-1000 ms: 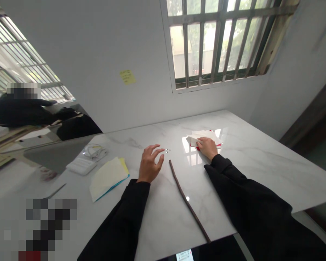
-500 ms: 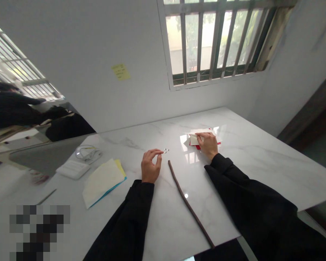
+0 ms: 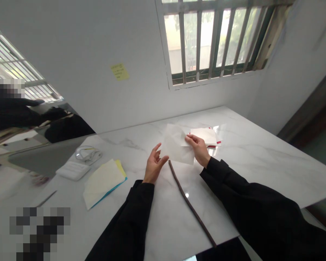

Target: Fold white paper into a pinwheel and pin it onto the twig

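My right hand (image 3: 199,148) pinches the right edge of a thin, translucent white sheet of paper (image 3: 176,145), held up above the table. At the sheet's left edge my left hand (image 3: 154,166) is open, thumb and fingers apart; whether it touches the paper I cannot tell. Just behind my right hand lies a stack of white sheets (image 3: 205,135) with red edges showing beneath. A long, dark brown stick (image 3: 191,209) lies between my forearms, its far end near my left thumb.
On the left are a pile of cream, yellow and blue paper (image 3: 104,183), a white box (image 3: 72,170) and a coiled white cable (image 3: 88,154). A yellow sticky note (image 3: 119,71) hangs on the wall below and left of the barred window (image 3: 206,43). A person in black (image 3: 13,112) is at far left.
My right hand has lifted the sheet off the stack and moved left with it. My left hand has opened wider. The tiny shiny pieces seen earlier are hidden behind the sheet.
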A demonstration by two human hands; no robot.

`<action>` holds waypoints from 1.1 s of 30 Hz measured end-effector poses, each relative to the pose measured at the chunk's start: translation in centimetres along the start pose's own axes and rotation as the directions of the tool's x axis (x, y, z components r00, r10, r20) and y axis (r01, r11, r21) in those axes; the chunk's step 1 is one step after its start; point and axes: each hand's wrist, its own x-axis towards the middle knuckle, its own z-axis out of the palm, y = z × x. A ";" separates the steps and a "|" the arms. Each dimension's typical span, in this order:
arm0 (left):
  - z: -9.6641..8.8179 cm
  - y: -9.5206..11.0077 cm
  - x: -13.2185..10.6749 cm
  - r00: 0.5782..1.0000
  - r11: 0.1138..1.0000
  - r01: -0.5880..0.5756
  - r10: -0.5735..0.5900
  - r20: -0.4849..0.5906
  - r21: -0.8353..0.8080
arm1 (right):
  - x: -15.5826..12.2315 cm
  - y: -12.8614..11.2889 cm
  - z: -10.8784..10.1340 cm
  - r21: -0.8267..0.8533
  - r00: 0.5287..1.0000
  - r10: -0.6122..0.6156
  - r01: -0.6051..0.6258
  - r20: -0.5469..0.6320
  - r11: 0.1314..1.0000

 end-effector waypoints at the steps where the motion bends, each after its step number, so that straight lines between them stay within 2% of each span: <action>1: 0.1 -0.1 0.0 1.000 0.999 0.014 -0.013 0.014 -0.032 | 0.0 0.5 0.0 0.012 0.999 0.041 -0.041 0.012 0.999; 3: 0.4 -0.4 -0.1 1.000 0.998 0.021 -0.021 0.009 -0.067 | 0.0 1.1 -0.1 0.020 0.991 0.116 -0.118 0.069 0.993; 5: 0.5 -0.5 -0.1 0.999 0.998 0.010 -0.012 -0.039 -0.063 | -0.3 1.5 -0.2 0.023 0.970 0.173 -0.179 0.170 0.984; 7: 0.5 -0.6 -0.1 0.996 0.998 0.016 -0.021 -0.082 -0.060 | -0.6 1.8 -0.3 0.000 0.937 0.207 -0.216 0.283 0.976; 9: 0.4 -0.4 -0.1 0.994 0.993 0.055 -0.064 -0.087 -0.105 | -0.8 2.2 -0.3 -0.044 0.911 0.223 -0.222 0.348 0.974; 14: -0.2 0.6 0.0 0.981 0.926 0.194 -0.192 0.039 -0.323 | -0.5 3.1 -0.4 0.006 0.926 0.226 -0.239 0.304 0.971; 17: -0.3 0.7 0.1 0.966 0.894 0.260 -0.237 0.106 -0.366 | -0.3 3.2 -0.5 0.065 0.925 0.257 -0.285 0.279 0.956; 24: 0.8 0.0 -0.5 0.967 0.942 0.230 -0.194 0.164 -0.244 | -0.6 3.1 -0.4 0.025 0.928 0.230 -0.247 0.294 0.969; 33: 0.7 -1.1 -0.4 0.978 0.971 0.182 -0.163 0.127 -0.152 | -0.9 3.5 -0.2 -0.038 0.903 0.251 -0.254 0.350 0.966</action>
